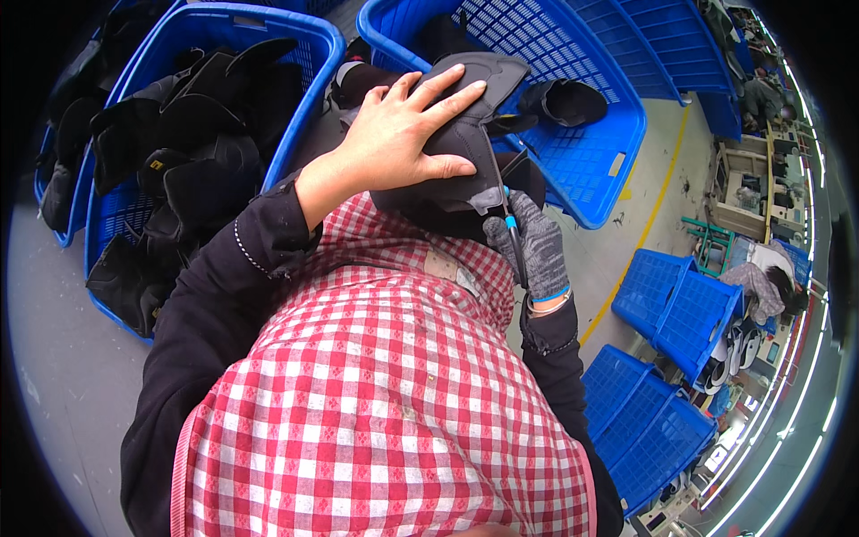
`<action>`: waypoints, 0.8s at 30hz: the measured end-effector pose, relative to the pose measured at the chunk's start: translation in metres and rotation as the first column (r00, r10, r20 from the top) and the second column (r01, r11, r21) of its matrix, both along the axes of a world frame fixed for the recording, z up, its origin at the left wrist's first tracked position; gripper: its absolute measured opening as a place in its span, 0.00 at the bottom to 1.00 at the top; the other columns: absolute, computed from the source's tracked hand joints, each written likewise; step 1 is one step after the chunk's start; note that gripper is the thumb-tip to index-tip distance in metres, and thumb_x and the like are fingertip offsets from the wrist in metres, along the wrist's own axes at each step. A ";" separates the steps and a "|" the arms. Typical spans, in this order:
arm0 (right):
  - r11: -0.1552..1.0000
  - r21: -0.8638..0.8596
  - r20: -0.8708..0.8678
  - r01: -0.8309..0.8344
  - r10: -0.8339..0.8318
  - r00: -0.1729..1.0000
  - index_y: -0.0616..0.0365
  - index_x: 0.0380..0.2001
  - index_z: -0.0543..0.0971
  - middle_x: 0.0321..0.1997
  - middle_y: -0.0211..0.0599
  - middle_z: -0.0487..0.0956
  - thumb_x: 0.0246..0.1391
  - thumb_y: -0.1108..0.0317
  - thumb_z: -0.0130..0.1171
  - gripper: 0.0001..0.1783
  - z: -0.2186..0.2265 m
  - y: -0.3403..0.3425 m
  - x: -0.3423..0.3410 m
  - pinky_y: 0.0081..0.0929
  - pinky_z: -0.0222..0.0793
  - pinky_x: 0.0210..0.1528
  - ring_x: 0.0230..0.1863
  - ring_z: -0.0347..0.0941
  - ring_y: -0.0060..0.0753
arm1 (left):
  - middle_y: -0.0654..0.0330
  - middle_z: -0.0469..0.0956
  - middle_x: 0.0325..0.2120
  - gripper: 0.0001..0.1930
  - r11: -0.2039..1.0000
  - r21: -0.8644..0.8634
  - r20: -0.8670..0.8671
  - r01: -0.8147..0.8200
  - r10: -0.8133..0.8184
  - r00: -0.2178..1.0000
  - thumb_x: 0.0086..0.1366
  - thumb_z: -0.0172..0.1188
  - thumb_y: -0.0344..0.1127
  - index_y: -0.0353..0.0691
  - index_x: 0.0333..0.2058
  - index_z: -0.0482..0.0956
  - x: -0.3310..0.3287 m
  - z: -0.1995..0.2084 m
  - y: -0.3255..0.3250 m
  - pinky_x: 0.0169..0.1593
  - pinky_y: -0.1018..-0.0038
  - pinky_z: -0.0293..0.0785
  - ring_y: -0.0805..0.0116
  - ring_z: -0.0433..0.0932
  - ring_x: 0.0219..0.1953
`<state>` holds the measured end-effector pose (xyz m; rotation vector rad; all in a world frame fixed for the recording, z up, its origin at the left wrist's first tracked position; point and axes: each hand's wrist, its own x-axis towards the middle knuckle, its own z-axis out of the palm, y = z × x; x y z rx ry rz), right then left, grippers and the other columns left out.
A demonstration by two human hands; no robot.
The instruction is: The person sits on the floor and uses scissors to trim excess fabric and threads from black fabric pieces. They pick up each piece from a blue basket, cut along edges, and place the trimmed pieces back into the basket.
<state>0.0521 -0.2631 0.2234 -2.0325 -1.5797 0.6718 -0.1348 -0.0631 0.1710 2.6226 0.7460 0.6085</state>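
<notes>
My bare left hand (407, 134) lies with fingers spread on a black padded piece (501, 73) that looks like a shoe upper, pressing it over my lap. At the piece's right edge, my right hand (541, 246), in a grey knitted glove, is closed around a slim black tool (514, 237) with light blue bands. The tool's upper end meets the edge of the piece, beside a small grey patch (487, 200). I cannot make out its tip. More dark material lies under the piece, partly hidden by it.
A blue basket (333, 54) piled with black shoe pieces (201, 116) stands at my left. Ahead, another blue basket (617, 183) holds a few dark pieces (564, 103). More blue baskets (667, 309) stand at the right, past a yellow floor line (662, 201). A red-checked apron (385, 385) covers my lap.
</notes>
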 end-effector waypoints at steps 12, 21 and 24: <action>1.000 0.003 -0.084 0.008 -0.007 0.996 0.57 0.53 0.80 0.29 0.39 0.83 0.61 0.57 0.69 0.22 0.006 0.006 -0.005 0.31 0.75 0.33 0.29 0.81 0.32 | 0.60 0.55 0.76 0.49 1.000 0.002 0.033 0.010 -0.010 0.999 0.58 0.56 0.81 0.68 0.74 0.60 0.001 -0.002 0.000 0.70 0.44 0.60 0.42 0.60 0.73; 0.998 -0.054 0.010 -0.024 0.024 1.000 0.59 0.54 0.78 0.40 0.50 0.84 0.60 0.50 0.69 0.28 0.011 0.001 0.005 0.40 0.76 0.42 0.39 0.83 0.49 | 0.61 0.56 0.76 0.50 1.000 0.009 0.024 0.010 -0.010 1.000 0.57 0.56 0.81 0.68 0.74 0.60 0.001 -0.002 -0.001 0.70 0.45 0.60 0.43 0.60 0.73; 0.998 -0.058 0.071 -0.028 0.032 0.997 0.59 0.53 0.79 0.40 0.51 0.84 0.59 0.51 0.70 0.27 0.015 0.003 0.004 0.40 0.77 0.43 0.40 0.83 0.52 | 0.61 0.56 0.76 0.50 1.000 0.028 0.031 -0.001 0.000 1.000 0.57 0.56 0.81 0.68 0.74 0.60 0.001 -0.001 -0.003 0.70 0.45 0.60 0.43 0.60 0.73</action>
